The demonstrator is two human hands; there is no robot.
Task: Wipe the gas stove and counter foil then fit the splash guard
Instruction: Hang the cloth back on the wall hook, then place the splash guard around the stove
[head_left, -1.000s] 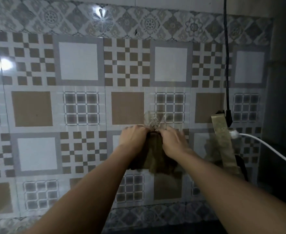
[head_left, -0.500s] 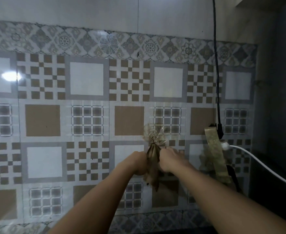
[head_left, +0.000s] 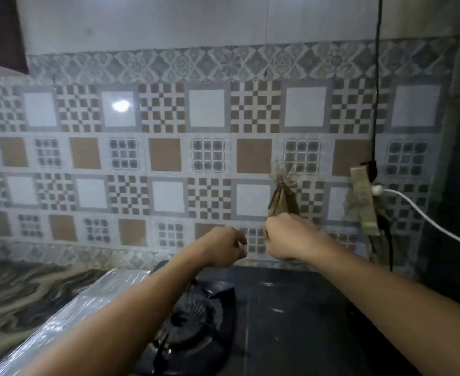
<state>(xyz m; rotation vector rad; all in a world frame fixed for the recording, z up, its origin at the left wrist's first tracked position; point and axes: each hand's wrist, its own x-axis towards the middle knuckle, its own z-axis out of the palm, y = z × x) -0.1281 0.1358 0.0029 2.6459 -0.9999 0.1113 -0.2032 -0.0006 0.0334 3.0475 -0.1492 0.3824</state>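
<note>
A brown cloth (head_left: 282, 200) hangs on the tiled wall from a clear hook (head_left: 281, 172). My right hand (head_left: 288, 237) sits just under it, fingers curled round the cloth's lower end. My left hand (head_left: 223, 249) is a short way to the left, apart from the cloth, with its fingers curled and nothing in them. Below my arms lies the black gas stove (head_left: 299, 316) with its left burner (head_left: 196, 321). Shiny foil (head_left: 68, 313) covers the counter along the stove's left side. No splash guard is in view.
A marbled counter (head_left: 17, 289) stretches to the left. On the wall at right, a power strip is held by brown tape (head_left: 364, 202), with a white cable (head_left: 424, 213) running right and a black cable (head_left: 377, 77) rising up. A dark wall closes the right side.
My left hand has let go of the cloth and moved left. My right hand slid down to the cloth's bottom. My view dropped, bringing in the stove and foil.
</note>
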